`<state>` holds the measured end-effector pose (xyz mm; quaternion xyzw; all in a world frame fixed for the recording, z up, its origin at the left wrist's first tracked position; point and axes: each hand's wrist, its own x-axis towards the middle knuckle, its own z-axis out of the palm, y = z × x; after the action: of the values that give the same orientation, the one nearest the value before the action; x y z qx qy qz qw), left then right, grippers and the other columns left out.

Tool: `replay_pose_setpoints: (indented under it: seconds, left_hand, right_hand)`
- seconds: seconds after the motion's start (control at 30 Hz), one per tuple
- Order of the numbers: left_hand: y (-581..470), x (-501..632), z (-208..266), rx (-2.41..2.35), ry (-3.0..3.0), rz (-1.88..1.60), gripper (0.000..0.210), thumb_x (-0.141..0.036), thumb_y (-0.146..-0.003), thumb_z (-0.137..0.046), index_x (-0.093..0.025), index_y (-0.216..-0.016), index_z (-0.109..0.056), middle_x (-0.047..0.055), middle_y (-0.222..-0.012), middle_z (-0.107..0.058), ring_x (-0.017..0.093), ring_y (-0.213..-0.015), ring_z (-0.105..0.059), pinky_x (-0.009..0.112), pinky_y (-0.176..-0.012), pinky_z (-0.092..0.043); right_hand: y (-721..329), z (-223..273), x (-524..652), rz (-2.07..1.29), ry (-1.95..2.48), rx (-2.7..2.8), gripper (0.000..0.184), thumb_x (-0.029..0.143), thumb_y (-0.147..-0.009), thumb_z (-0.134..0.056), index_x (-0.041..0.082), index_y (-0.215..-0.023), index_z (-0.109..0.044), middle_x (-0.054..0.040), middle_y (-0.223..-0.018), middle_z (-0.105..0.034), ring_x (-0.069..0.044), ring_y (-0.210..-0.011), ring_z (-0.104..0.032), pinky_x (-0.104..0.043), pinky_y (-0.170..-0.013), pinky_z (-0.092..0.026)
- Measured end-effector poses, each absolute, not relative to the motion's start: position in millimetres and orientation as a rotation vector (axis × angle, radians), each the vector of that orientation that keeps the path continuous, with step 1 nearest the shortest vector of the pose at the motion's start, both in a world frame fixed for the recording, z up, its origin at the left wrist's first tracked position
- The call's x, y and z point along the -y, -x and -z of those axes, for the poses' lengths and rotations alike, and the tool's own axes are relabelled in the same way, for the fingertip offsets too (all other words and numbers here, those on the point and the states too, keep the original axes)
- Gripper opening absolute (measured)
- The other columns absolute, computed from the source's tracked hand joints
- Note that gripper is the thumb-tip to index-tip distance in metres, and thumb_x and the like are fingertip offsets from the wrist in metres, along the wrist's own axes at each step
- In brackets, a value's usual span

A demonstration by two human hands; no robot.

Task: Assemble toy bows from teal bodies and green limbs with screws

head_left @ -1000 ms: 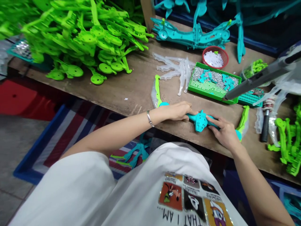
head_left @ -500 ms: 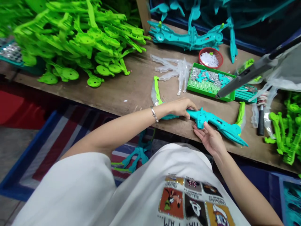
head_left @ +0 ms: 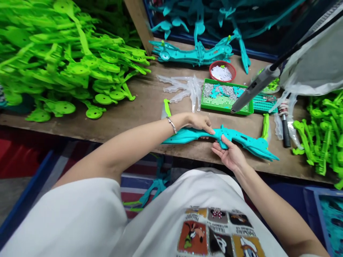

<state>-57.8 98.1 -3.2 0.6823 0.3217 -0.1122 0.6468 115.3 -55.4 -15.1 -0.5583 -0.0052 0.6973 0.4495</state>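
A long turquoise plastic part [head_left: 241,137], bow-shaped with a raised block at its middle, lies along the front of the bench. My left hand [head_left: 198,122] grips it just left of the block, index finger stretched along the top and other fingertips showing below. At the block, my right hand [head_left: 230,154] pinches from the near side, thumb on the front; its other fingers are partly under the part. Near the two ends stand lime-green pieces with translucent blades, one on the left [head_left: 167,107] and one on the right [head_left: 265,127].
A tall heap of lime-green parts [head_left: 66,67] fills the bench's left. Behind my hands are translucent pieces [head_left: 191,89], a green tray [head_left: 227,107] of small metal parts, a red basket [head_left: 234,71] and turquoise parts [head_left: 187,53]. A grey power screwdriver [head_left: 252,89] hangs over the tray.
The view has shifted slightly. My left hand has closed lower around the turquoise part, its index finger now along the top. More of the part's left end shows. My right hand stays at the block.
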Motion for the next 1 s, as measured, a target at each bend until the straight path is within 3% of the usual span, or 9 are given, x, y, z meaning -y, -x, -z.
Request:
replay_pose_setpoints:
  seconds: [0.1, 0.23, 0.33, 0.47, 0.57, 0.73, 0.83, 1.0]
  left_hand:
    - [57.7, -96.2, 9.2, -0.709, -1.547, 0.248, 0.046, -0.061, -0.063, -0.078, -0.016, -0.073, -0.070, 0.004, -0.072, -0.071, 0.016, -0.066, -0.058, 0.026, -0.062, -0.043]
    - [65.6, -96.7, 13.8, -0.652, -1.628, 0.286, 0.048, -0.061, -0.071, -0.073, -0.014, -0.080, -0.070, 0.003, -0.073, -0.069, 0.016, -0.067, -0.058, 0.026, -0.063, -0.043]
    - [62.8, -101.4, 9.3, -0.656, -1.787, 0.318, 0.051, -0.059, -0.075, -0.070, -0.013, -0.096, -0.071, 0.003, -0.083, -0.072, 0.016, -0.073, -0.060, 0.024, -0.066, -0.043]
    - [19.0, -99.3, -10.7, -0.744, -1.941, 0.209, 0.057, -0.060, -0.089, -0.054, -0.012, -0.118, -0.067, 0.009, -0.109, -0.075, 0.020, -0.093, -0.066, 0.024, -0.078, -0.047]
    - [-37.1, -82.7, -21.6, -0.873, -2.173, 0.187, 0.068, -0.057, -0.103, -0.023, -0.010, -0.105, -0.073, 0.017, -0.110, -0.075, 0.025, -0.098, -0.070, 0.029, -0.082, -0.048]
    - [-99.1, -47.1, -11.7, -1.112, -2.340, 0.315, 0.074, -0.059, -0.104, -0.021, -0.010, -0.099, -0.076, 0.022, -0.102, -0.076, 0.030, -0.101, -0.073, 0.033, -0.084, -0.050]
    - [-103.7, -43.6, -4.2, -1.195, -2.386, 0.303, 0.078, -0.060, -0.104, -0.017, -0.011, -0.097, -0.077, 0.022, -0.098, -0.076, 0.030, -0.098, -0.074, 0.034, -0.084, -0.051]
    - [-98.3, -56.7, -4.9, -1.229, -2.437, 0.312, 0.084, -0.059, -0.104, -0.010, -0.010, -0.097, -0.078, 0.024, -0.098, -0.076, 0.036, -0.096, -0.075, 0.039, -0.078, -0.052]
  right_hand:
    - [-120.2, 18.6, 57.5, -1.785, 1.344, 0.060, 0.021, 0.037, -0.087, -0.076, 0.016, -0.089, -0.071, -0.0072, -0.080, -0.076, -0.019, -0.077, -0.075, -0.036, -0.083, -0.064]
    - [-129.4, 25.3, 62.5, -1.713, 1.283, 0.212, 0.032, 0.040, -0.072, -0.088, 0.016, -0.088, -0.073, -0.0057, -0.083, -0.076, -0.020, -0.081, -0.073, -0.041, -0.089, -0.061]
    - [-130.0, 30.3, 65.9, -1.594, 1.280, 0.317, 0.036, 0.039, -0.062, -0.093, 0.016, -0.078, -0.071, -0.0013, -0.074, -0.072, -0.015, -0.071, -0.067, -0.037, -0.083, -0.060]
    - [-121.5, 34.4, 70.1, -1.548, 1.281, 0.371, 0.041, 0.044, -0.062, -0.092, 0.016, -0.083, -0.072, -0.0009, -0.073, -0.071, -0.014, -0.067, -0.063, -0.033, -0.073, -0.056]
    - [-114.4, 36.6, 72.1, -1.537, 1.305, 0.366, 0.041, 0.045, -0.064, -0.090, 0.015, -0.083, -0.071, -0.0020, -0.073, -0.072, -0.016, -0.067, -0.064, -0.032, -0.070, -0.055]
    - [-106.0, 40.8, 66.8, -1.428, 1.278, 0.345, 0.038, 0.039, -0.064, -0.087, 0.014, -0.088, -0.073, -0.0065, -0.093, -0.077, -0.020, -0.079, -0.068, -0.033, -0.074, -0.057]
    - [-104.8, 39.3, 64.9, -1.425, 1.273, 0.280, 0.036, 0.038, -0.062, -0.088, 0.015, -0.084, -0.072, -0.0051, -0.089, -0.078, -0.021, -0.079, -0.068, -0.033, -0.075, -0.059]
    - [-142.6, 28.7, 83.9, -1.484, 1.106, 0.079, 0.041, 0.040, -0.067, -0.089, 0.020, -0.098, -0.071, -0.0029, -0.096, -0.078, -0.020, -0.094, -0.074, -0.035, -0.092, -0.059]
